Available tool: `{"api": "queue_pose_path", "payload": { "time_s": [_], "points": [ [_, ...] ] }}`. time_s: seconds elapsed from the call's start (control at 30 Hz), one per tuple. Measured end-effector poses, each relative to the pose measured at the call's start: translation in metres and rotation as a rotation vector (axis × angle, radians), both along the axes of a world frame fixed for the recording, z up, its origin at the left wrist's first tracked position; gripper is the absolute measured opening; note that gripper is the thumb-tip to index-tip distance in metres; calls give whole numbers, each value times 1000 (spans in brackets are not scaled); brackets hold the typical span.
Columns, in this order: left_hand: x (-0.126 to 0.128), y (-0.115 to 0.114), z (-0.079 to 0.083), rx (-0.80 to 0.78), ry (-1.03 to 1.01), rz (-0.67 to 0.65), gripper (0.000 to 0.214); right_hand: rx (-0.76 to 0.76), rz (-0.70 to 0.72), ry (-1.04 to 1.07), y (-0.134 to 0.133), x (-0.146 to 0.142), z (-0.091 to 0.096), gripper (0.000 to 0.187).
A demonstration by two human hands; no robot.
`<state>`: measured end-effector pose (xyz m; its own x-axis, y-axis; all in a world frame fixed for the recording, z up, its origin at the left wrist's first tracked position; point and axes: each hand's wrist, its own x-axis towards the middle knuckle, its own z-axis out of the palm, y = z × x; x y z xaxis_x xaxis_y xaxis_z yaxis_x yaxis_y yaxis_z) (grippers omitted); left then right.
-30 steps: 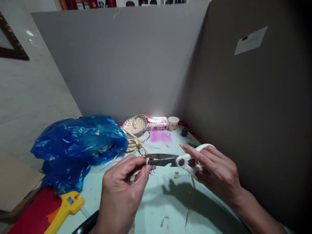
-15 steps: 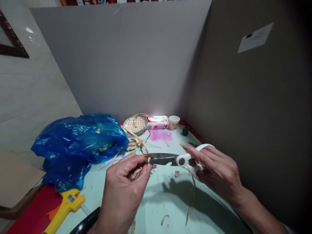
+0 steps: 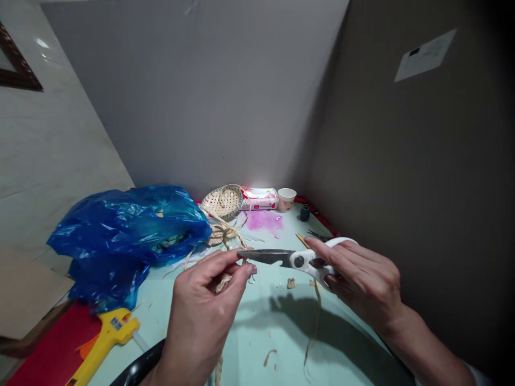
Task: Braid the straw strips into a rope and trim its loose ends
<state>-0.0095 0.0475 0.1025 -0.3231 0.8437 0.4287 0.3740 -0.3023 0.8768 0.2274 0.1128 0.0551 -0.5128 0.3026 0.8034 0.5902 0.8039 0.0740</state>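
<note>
My right hand [image 3: 358, 279] grips white-handled scissors [image 3: 300, 259], their steel blades pointing left and closed together. My left hand [image 3: 207, 305] pinches a braided straw strip [image 3: 222, 282] between thumb and fingers, right at the blade tips. The braid runs down under my left hand and shows again near the bottom edge. Both hands are held above the pale green table [image 3: 273, 332].
A blue plastic bag [image 3: 124, 236] bulges at the left. Behind it lie a small woven basket [image 3: 223, 202], loose straw, a tissue pack [image 3: 259, 198], a paper cup [image 3: 287, 199] and a pink stain. A yellow glue gun [image 3: 107, 340] lies front left. Grey panels wall the back and right.
The scissor blades, slightly apart a second ago, have come together at the straw by my left fingertips. Both hands stayed nearly in place; the view tilted slightly.
</note>
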Motion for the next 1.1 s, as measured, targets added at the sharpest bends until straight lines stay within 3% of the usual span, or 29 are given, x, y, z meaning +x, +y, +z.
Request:
{"api": "queue_pose_path", "payload": {
  "time_s": [0.1, 0.23, 0.33, 0.4, 0.6, 0.7, 0.83, 0.93, 1.1],
  "points": [
    [0, 1, 1, -43, -48, -3, 9, -144, 22, 129, -1, -7, -1, 43],
    [-2, 0, 4, -197, -149, -119, 20, -608, 30, 554, -2, -18, 5, 22],
    [-3, -2, 3, -280, -281, -287, 27, -921, 80, 744, 3, -21, 8, 31],
    [-2, -3, 3, -313, -354, -365, 24, -1050, 110, 778, 7, -23, 5, 38],
    [2, -8, 6, -434, -479, -459, 29, -1405, 355, 827, -1, -46, -5, 60],
    [1, -10, 7, -416, -455, -490, 33, -1474, 448, 846, -9, -61, -7, 60],
    [-3, -11, 9, -385, -360, -448, 31, -1423, 426, 847, -8, -65, -3, 49],
    [-8, -10, 11, -377, -409, -452, 31, -1393, 481, 862, -1, -61, 5, 50],
    [-15, -5, 17, -318, -518, -431, 27, -1515, 665, 759, -5, -77, 14, 57]
  ]
}}
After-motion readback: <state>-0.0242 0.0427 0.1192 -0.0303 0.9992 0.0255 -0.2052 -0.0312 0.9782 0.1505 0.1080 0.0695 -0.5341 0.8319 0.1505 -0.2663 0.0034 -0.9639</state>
